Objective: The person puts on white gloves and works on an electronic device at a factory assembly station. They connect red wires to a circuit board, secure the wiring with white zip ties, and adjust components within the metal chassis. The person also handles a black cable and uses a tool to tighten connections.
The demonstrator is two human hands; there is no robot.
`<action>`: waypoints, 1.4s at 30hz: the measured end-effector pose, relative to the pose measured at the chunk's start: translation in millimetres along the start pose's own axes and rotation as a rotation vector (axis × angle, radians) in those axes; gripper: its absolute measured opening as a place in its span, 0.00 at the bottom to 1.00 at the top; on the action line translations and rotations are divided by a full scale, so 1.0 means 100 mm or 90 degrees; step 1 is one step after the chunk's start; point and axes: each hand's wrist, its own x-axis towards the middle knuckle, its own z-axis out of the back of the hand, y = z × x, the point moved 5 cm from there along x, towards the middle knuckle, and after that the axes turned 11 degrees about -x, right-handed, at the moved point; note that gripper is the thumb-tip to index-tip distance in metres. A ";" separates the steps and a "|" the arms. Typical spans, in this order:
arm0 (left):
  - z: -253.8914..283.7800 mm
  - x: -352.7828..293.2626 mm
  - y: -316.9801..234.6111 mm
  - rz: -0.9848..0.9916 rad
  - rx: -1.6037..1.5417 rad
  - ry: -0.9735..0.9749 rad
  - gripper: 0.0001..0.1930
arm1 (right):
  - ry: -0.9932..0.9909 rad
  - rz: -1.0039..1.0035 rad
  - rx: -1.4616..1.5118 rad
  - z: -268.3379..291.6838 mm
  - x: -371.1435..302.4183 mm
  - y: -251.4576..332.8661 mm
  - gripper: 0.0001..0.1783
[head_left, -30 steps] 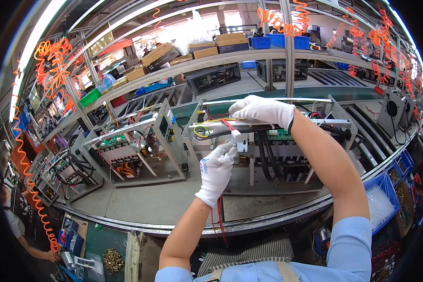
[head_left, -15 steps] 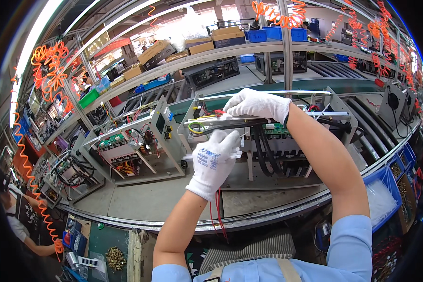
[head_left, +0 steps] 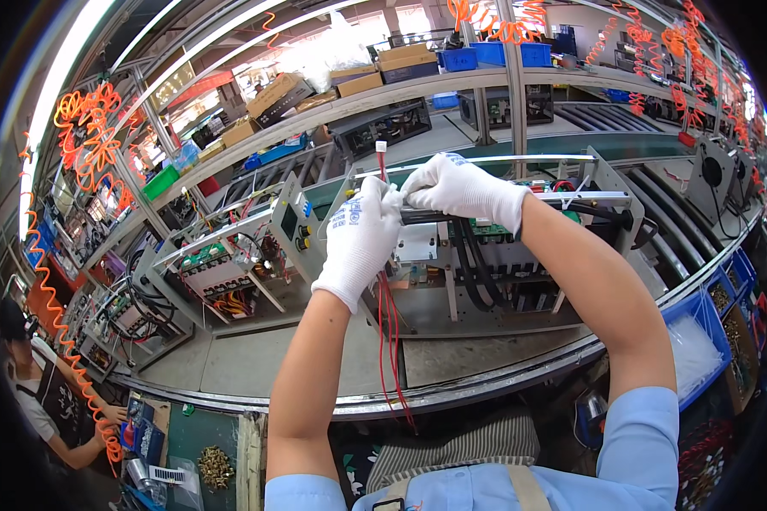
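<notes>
Both my hands wear white knit gloves and meet over the upper left part of an open metal machine chassis [head_left: 571,311]. My left hand [head_left: 360,230] is closed around thin red wires [head_left: 392,328]. Their white connector [head_left: 381,146] sticks up above its fingers, and the loose ends hang past the bench's front edge. My right hand [head_left: 469,194] is pinched shut against the left fingertips, just over thick black cables [head_left: 477,272]; what lies in the pinch is hidden. A green circuit board [head_left: 490,228] shows below the right hand.
A second open chassis [head_left: 239,255] stands to the left, with roller conveyor [head_left: 665,230] at right. Blue parts bins [head_left: 694,358] line the right edge. Boxes [head_left: 409,64] sit on the shelf above. A co-worker [head_left: 51,392] is at lower left; orange coiled hoses [head_left: 89,153] hang nearby.
My left hand has moved up and left, and the red wires with their white connector now stick up above it. The right hand has turned to meet its fingertips.
</notes>
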 end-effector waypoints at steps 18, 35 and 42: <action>-0.09 -0.06 0.14 0.194 -0.542 0.130 0.43 | -0.020 -0.025 0.020 0.03 -0.09 0.03 0.14; -0.09 0.00 0.17 0.141 -0.370 -0.037 0.08 | 0.112 0.062 0.059 -0.04 -0.19 0.17 0.26; -0.08 0.04 0.11 0.136 -0.394 -0.018 0.05 | 0.125 0.025 0.089 -0.09 -0.13 0.04 0.24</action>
